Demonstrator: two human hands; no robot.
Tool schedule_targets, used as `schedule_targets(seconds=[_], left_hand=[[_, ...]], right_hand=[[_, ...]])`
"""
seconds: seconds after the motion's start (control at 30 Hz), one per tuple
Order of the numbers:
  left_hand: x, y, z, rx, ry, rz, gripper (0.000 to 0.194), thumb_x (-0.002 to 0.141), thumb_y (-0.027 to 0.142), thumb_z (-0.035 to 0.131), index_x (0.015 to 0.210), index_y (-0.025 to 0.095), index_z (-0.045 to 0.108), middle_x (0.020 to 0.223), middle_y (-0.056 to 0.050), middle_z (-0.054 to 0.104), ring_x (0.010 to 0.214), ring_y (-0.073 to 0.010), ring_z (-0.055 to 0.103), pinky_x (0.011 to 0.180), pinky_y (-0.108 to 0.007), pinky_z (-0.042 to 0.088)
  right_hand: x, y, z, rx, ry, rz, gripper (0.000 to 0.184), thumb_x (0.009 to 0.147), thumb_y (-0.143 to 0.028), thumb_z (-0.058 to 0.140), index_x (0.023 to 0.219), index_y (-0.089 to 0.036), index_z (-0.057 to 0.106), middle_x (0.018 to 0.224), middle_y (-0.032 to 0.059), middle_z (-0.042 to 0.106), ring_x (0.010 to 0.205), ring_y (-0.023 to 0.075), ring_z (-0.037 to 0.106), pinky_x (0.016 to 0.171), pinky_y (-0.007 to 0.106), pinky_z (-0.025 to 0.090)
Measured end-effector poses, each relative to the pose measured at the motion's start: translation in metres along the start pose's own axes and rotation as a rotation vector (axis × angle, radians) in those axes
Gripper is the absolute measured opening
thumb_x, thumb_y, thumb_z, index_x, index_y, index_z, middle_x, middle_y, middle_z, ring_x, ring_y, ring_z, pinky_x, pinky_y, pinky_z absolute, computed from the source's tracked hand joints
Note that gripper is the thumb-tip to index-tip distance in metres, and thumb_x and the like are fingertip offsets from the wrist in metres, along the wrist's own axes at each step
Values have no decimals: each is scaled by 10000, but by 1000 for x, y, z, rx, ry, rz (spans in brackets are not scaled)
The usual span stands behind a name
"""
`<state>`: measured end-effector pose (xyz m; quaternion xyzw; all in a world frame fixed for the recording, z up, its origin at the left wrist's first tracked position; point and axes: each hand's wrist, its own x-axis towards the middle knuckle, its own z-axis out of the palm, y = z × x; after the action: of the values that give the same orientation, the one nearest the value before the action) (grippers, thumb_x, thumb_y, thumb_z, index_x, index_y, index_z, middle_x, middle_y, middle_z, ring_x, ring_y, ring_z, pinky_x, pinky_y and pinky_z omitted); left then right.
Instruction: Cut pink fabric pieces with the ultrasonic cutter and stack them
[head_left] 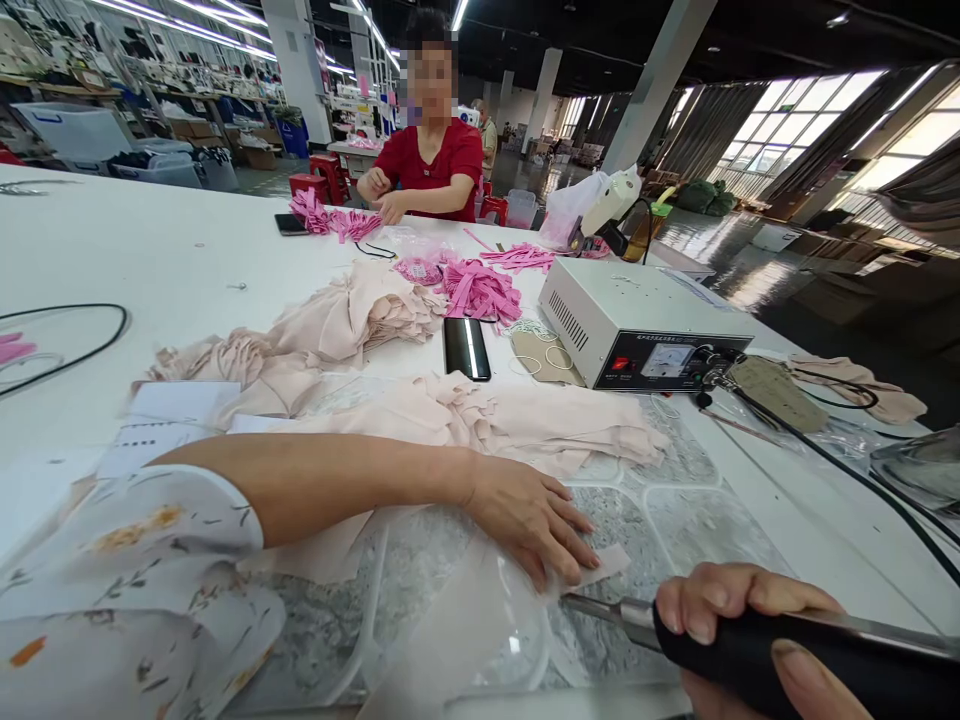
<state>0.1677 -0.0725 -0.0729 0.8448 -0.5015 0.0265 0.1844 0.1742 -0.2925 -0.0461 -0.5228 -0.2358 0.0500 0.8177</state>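
My left hand [529, 515] lies palm down with its fingers stretched out, pressing a piece of thin pale fabric [442, 640] onto a grey marble-patterned mat [615, 530]. A narrow end of the fabric pokes out past the fingertips. In my right hand [750, 610] is a black-handled tool [727, 645] with a slim metal tip. That tip points left, close to my left fingertips and the fabric edge; whether it touches the fabric I cannot tell. A clear, glossy round shape [510, 620] shows on the mat beside the fabric.
Pale pink fabric pieces [525, 425] lie beyond my left arm. Behind them are a black phone [466, 348], bundles of pink strips [480, 290] and a control box [645, 320] with a black cable [825, 455]. Across the table sits a person in red [450, 170] handling pink strips.
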Motion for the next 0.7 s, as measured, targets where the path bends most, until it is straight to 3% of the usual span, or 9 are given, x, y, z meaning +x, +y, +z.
schedule_targets(seconds=[0.23, 0.43, 0.6, 0.7], left_hand=[[3, 2, -3, 67, -71, -25, 94, 785, 351, 743, 840, 341, 668, 1235, 110, 619, 1250, -168, 509, 1072, -247, 337], [0, 0, 4, 92, 18, 43, 90, 795, 334, 733, 838, 311, 658, 1219, 74, 635, 1216, -182, 539, 1043, -266, 369], [0, 2, 0, 57, -21, -23, 89, 793, 321, 737, 842, 336, 664, 1214, 104, 628, 1228, -146, 531, 1029, -215, 382], [-1, 4, -11, 100, -19, -23, 95, 842, 297, 689, 930, 273, 659, 1306, 15, 580, 1267, -180, 496, 1037, -248, 390]], right_hand=[[-2, 0, 5, -24, -48, 3, 124, 775, -329, 624, 775, -219, 565, 662, -13, 538, 492, 113, 511, 464, 300, 511], [0, -2, 9, -47, -116, 4, 135, 799, -327, 628, 756, -226, 550, 661, -14, 535, 511, 121, 516, 481, 311, 511], [-1, 4, -11, 25, -29, -10, 129, 775, -334, 593, 817, -217, 560, 676, -11, 496, 522, 115, 479, 472, 294, 490], [2, 3, -26, 47, 71, -8, 130, 749, -316, 595, 815, -210, 558, 685, -14, 478, 553, 116, 471, 497, 291, 500]])
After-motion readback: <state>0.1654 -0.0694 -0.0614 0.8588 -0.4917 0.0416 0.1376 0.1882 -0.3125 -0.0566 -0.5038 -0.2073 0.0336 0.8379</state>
